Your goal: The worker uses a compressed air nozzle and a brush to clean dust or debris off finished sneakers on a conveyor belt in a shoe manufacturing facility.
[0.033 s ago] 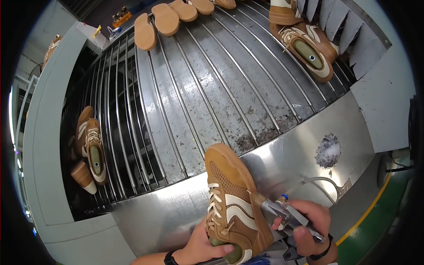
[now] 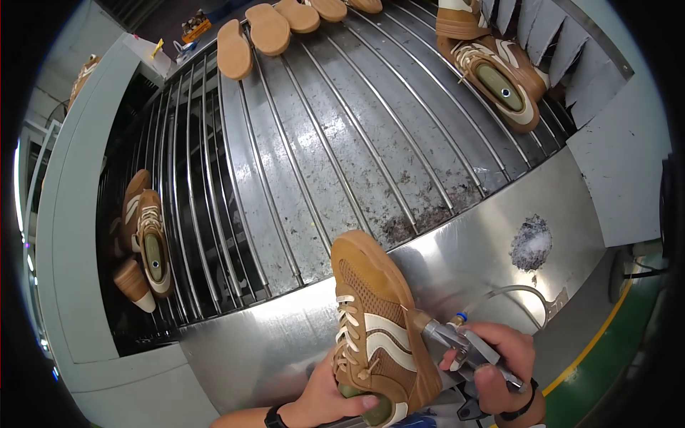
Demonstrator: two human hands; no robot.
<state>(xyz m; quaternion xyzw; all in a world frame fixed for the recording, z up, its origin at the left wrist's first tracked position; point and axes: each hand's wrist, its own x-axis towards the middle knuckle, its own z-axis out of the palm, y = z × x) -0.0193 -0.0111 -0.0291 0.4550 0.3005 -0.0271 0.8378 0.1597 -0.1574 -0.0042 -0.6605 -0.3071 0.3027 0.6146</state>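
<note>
My left hand (image 2: 327, 392) grips a brown sneaker (image 2: 374, 328) by its heel end, the toe pointing up and away from me. White wavy stripes and cream laces show on its side. A green shoe last (image 2: 374, 406) fills its opening, with my thumb against it. My right hand (image 2: 499, 357) is closed round a silver metal spray gun (image 2: 457, 341) with a blue-ringed hose fitting. The gun's tan tip meets the sneaker's right side, at the edge where the upper joins the sole; whether it presses there I cannot tell.
Behind the steel ledge (image 2: 278, 328) runs a conveyor of metal rods (image 2: 342, 171). Tan soles (image 2: 267, 30) lie at its far end. More brown sneakers sit at the right (image 2: 499, 82) and left (image 2: 152, 242). A pale hose (image 2: 517, 289) curves over the ledge beside a rough dark patch.
</note>
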